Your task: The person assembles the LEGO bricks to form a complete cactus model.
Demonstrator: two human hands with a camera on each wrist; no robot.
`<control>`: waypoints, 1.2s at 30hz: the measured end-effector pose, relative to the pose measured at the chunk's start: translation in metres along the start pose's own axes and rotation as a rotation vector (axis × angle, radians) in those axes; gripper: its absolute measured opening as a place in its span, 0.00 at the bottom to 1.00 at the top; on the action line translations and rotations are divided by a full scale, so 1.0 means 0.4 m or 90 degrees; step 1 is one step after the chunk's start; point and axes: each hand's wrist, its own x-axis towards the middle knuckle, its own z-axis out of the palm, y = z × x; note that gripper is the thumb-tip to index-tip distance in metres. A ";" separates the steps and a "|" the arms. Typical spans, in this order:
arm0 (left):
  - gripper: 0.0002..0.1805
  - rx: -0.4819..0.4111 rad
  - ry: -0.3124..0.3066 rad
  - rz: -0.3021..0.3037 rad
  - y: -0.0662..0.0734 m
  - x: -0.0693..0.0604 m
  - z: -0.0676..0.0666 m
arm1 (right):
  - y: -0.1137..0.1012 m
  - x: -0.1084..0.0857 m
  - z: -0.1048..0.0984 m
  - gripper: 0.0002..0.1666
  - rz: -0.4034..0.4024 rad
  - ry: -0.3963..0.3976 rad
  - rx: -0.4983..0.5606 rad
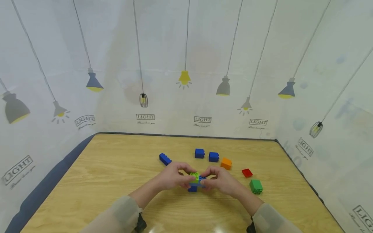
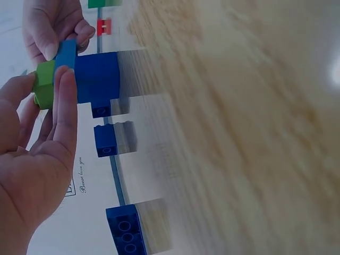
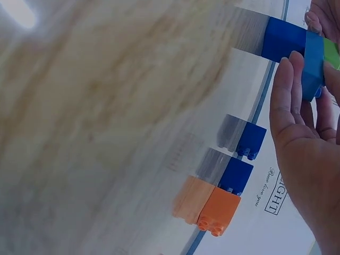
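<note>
A small stack stands on the table, with a dark blue block [image 2: 98,77] at the bottom. A lighter blue brick [image 3: 313,66] lies across it, and a lime green brick [image 1: 194,176] sits on top. My left hand [image 1: 172,177] holds the lime green brick between thumb and fingers, some fingertips lying along the lighter blue brick. From the other side, my right hand [image 1: 223,183] pinches the overhanging end of the lighter blue brick, where studs show beside the green one. The fingers partly hide the joints between the bricks.
Beyond the hands lie a long blue brick [image 1: 165,159], a blue block [image 1: 199,153], another blue block [image 1: 214,157] and an orange block [image 1: 226,163]. Right of the right hand are a red piece [image 1: 247,173] and a green block [image 1: 256,186]. A printed curtain [image 1: 169,126] borders the table.
</note>
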 end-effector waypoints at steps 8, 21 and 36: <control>0.13 -0.005 0.008 0.004 0.004 -0.004 0.005 | 0.004 -0.001 0.002 0.17 0.000 0.008 -0.004; 0.12 -0.003 0.005 0.007 -0.002 0.003 0.000 | -0.008 -0.004 0.001 0.17 0.011 0.009 -0.003; 0.22 0.079 0.072 0.016 -0.014 -0.024 -0.040 | -0.005 -0.003 0.001 0.17 0.023 0.013 -0.003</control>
